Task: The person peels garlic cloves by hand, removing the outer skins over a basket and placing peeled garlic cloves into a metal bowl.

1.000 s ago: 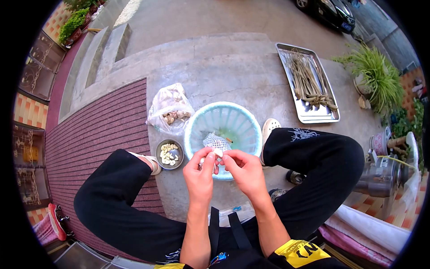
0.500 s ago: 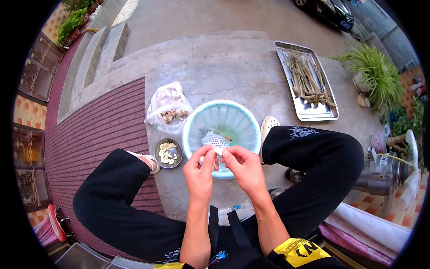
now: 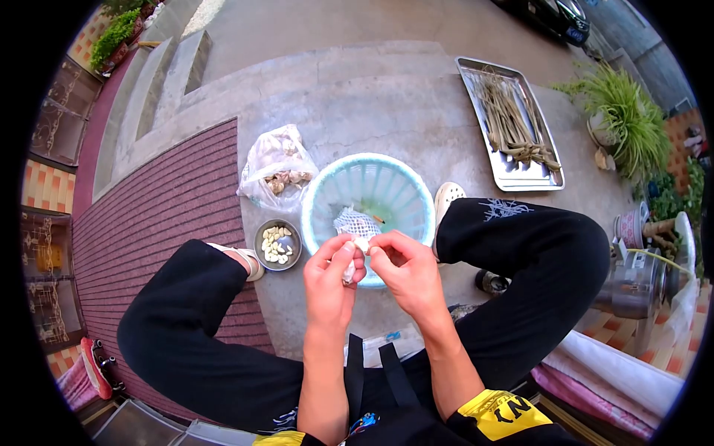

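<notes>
Over the near rim of a light blue basket [image 3: 320,182], my left hand [image 3: 332,271] and my right hand [image 3: 405,271] meet, fingertips closed on a small white garlic clove [image 3: 361,243] between them. More whitish garlic [image 3: 348,273] shows in the curled fingers of my left hand. Inside the basket lie a white foam net [image 3: 355,223] and a small orange-brown bit. Left of it stands a metal bowl [image 3: 296,256] with several peeled cloves [image 3: 277,244]. Behind the bowl sits a clear plastic bag [image 3: 279,149] holding garlic bulbs [image 3: 288,181].
A metal tray [image 3: 532,183] with dried stalks [image 3: 513,123] lies at the right, near a potted plant [image 3: 625,119]. A ribbed maroon mat [image 3: 171,215] covers the left floor. My legs flank the basket. A metal pot [image 3: 632,286] stands far right; a car [image 3: 554,16] is beyond.
The view has shifted slightly, so the basket, bowl and tray appear higher. My fingers have changed their hold on the clove, and more of the garlic in my left hand shows.
</notes>
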A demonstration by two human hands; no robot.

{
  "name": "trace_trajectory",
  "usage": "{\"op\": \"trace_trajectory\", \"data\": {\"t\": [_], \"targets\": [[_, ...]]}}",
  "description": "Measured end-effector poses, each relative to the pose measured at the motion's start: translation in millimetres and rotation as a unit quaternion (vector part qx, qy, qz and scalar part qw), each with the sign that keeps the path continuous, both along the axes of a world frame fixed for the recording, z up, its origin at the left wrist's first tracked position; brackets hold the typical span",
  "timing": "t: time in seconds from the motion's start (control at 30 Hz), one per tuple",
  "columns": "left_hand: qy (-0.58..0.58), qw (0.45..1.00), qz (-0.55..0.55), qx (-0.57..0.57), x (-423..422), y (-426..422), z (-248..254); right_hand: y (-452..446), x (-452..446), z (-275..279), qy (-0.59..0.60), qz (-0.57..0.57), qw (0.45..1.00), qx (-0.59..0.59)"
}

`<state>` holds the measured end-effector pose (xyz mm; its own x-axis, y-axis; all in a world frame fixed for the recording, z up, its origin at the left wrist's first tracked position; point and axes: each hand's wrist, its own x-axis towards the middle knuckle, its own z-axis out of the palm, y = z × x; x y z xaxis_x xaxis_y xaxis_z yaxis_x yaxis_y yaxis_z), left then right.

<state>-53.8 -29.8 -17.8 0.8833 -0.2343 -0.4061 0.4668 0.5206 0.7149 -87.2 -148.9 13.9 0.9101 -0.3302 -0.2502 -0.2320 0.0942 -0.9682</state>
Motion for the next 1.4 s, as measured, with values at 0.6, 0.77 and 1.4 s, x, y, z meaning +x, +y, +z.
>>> {"op": "trace_trajectory", "data": {"t": [0.6,0.77,1.4], "targets": [[0.233,0.886,0.098,-0.388,5.4,1.9,-4.7,-31.0,-14.4,79.5,-0.284,-0.102,0.843,0.445],[0.282,0.862,0.09,-0.412,1.6,0.0,-0.3,-28.2,-56.2,102.9,-0.302,-0.179,0.815,0.461],[0.131,0.959,0.077,-0.241,-1.5,0.6,-4.9,14.4,17.7,15.3,-0.004,0.022,0.999,0.027]]}}
